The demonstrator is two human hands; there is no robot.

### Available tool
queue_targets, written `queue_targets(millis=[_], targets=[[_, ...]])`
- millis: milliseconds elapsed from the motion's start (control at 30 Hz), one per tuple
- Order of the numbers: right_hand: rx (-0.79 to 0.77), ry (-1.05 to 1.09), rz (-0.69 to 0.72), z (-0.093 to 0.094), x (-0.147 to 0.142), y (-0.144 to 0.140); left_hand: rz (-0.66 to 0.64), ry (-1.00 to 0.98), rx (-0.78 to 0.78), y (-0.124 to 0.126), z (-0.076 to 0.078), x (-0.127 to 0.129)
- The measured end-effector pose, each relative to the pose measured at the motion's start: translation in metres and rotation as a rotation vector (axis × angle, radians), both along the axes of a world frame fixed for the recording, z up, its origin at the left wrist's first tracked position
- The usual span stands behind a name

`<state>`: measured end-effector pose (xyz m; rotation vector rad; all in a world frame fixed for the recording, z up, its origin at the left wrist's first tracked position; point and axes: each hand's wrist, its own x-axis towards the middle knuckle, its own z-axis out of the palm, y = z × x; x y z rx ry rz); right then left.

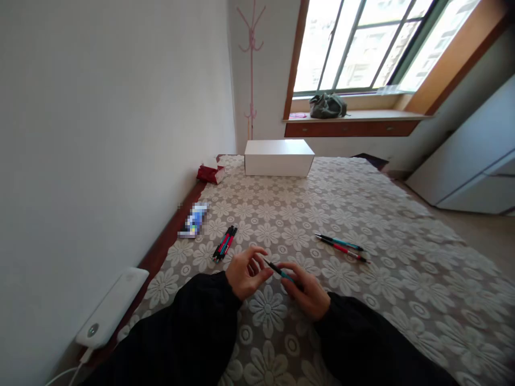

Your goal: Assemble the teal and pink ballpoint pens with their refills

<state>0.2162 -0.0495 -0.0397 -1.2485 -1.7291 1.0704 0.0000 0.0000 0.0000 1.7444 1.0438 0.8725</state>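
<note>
Power bank: a white power bank [112,307] lies at the near left table edge, cable trailing off.
Tablecloth: flower-patterned lace tablecloth [402,257] covers the whole top.
Held pen: a dark pen with teal grip [278,269] spans both hands, low over the cloth.
Left hand: left hand [246,272] curled, fingertips pinching the pen's upper end; black sleeve.
Right hand: right hand [306,289] closed around the pen's lower end, palm down.
Pen bundle: a pen bundle [225,243] lies just beyond the left hand.
Loose pens: two loose pens [341,247] lie right, well apart.
Blurred item: near the wall [193,220].
Far: red packet [210,173], white box [278,157]; nothing blocks the hands.
</note>
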Motion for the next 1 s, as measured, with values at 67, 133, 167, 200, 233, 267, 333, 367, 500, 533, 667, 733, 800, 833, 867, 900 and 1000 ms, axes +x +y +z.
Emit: queue_targets(millis=[67,133,167,200,233,267,333,367,500,533,667,733,800,833,867,900,1000], targets=[[0.031,-0.043,-0.031,-0.002,-0.002,-0.002,-0.033,-0.003,0.002,0.002,-0.003,0.000],[0.066,-0.073,-0.062,-0.003,-0.003,-0.003,-0.042,0.035,0.029,0.004,-0.006,0.000],[0.088,-0.085,-0.079,-0.002,-0.003,-0.003,-0.031,0.053,0.047,0.004,-0.008,0.000],[0.109,-0.094,-0.090,0.000,-0.002,-0.003,-0.016,0.062,0.062,0.005,-0.009,-0.001],[0.128,-0.097,-0.104,0.002,0.000,-0.002,0.001,0.057,0.075,0.006,-0.009,-0.001],[0.143,-0.106,-0.115,0.004,0.002,0.000,0.008,0.046,0.082,0.007,-0.009,-0.002],[0.161,-0.157,-0.120,0.008,0.008,0.003,-0.007,0.030,0.096,0.009,-0.009,-0.003],[0.173,-0.197,-0.114,0.009,0.011,0.004,-0.020,0.034,0.102,0.009,-0.010,-0.003],[0.252,-0.357,-0.105,0.010,0.020,0.009,-0.045,0.081,0.142,0.009,-0.013,-0.004],[0.268,-0.391,-0.098,0.009,0.021,0.009,-0.042,0.097,0.159,0.009,-0.014,-0.004],[0.294,-0.479,-0.070,0.007,0.020,0.008,-0.064,0.179,0.247,0.009,-0.016,-0.005],[0.294,-0.500,-0.065,0.005,0.019,0.007,-0.106,0.216,0.296,0.009,-0.016,-0.005],[0.290,-0.530,-0.060,0.004,0.018,0.007,-0.135,0.243,0.339,0.010,-0.015,-0.007],[0.291,-0.554,-0.055,0.003,0.018,0.007,-0.142,0.256,0.358,0.010,-0.016,-0.008],[0.295,-0.583,-0.052,0.002,0.018,0.007,-0.144,0.271,0.377,0.011,-0.016,-0.008],[0.301,-0.619,-0.049,0.002,0.018,0.007,-0.147,0.288,0.395,0.012,-0.016,-0.009],[0.309,-0.758,-0.018,0.003,0.018,0.007,-0.209,0.333,0.451,0.014,-0.018,-0.010]])
